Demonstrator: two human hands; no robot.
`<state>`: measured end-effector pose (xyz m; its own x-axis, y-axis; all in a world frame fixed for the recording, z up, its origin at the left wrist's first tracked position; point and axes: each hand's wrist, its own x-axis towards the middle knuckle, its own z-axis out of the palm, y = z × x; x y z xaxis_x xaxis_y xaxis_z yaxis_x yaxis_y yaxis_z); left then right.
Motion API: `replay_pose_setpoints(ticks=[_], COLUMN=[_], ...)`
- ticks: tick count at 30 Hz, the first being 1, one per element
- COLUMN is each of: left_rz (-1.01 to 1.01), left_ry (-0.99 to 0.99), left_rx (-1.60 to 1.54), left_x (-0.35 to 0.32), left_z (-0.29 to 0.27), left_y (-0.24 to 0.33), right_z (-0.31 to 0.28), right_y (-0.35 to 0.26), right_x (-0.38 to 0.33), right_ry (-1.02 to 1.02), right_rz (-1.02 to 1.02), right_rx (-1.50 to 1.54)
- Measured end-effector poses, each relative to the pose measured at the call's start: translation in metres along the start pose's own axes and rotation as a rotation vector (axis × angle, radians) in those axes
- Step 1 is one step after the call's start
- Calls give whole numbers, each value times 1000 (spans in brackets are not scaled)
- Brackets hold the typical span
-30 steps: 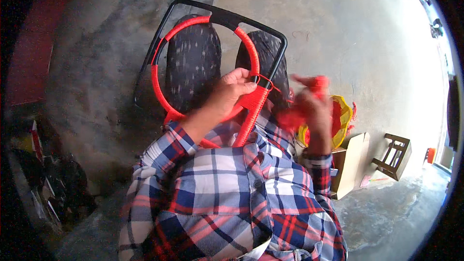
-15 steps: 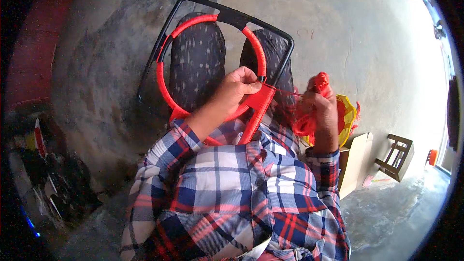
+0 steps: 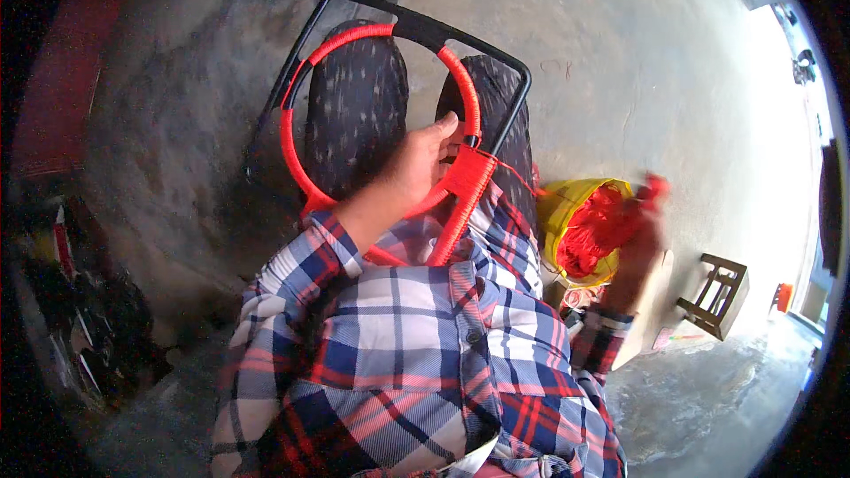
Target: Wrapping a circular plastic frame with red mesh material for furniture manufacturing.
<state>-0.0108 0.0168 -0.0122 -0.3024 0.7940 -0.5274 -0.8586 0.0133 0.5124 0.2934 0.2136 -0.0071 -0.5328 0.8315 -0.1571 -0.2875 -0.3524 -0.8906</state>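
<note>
A black metal frame (image 3: 485, 47) with a round ring lies across my knees. Red cord is wound tightly over most of the ring and the struts by my lap; a few stretches show bare black metal. My left hand (image 3: 416, 164) reaches through the ring and grips its right side beside the wrapped joint, thumb up, fingertips partly hidden. A strand of red cord (image 3: 513, 173) leads off rightward from that joint. Out to the right, my right hand (image 3: 641, 239) is blurred by motion, closed around a bundle of red cord (image 3: 653, 190).
A yellow container (image 3: 555, 212) heaped with loose red cord stands on the floor by my right leg. Beyond it are a cardboard piece (image 3: 645, 314) and a small wooden stool (image 3: 714, 296). Dark clutter (image 3: 88, 327) lies at far left.
My right hand has swung outward to the right with the cord bundle, uncovering the yellow container. My left hand has released its pinch on the strand and shifted slightly onto the ring's side.
</note>
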Motion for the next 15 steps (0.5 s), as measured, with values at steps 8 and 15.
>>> replay_pose_setpoints(ticks=[8, 15], left_rz=[-16, 249], left_ry=[-112, 183], left_rx=[13, 295], left_x=[-8, -3], left_z=[23, 0], left_y=[0, 0], right_z=[160, 157], right_y=[39, 40], right_x=[19, 44], right_ry=[-593, -332], right_rz=[276, 0], right_rx=[-757, -584])
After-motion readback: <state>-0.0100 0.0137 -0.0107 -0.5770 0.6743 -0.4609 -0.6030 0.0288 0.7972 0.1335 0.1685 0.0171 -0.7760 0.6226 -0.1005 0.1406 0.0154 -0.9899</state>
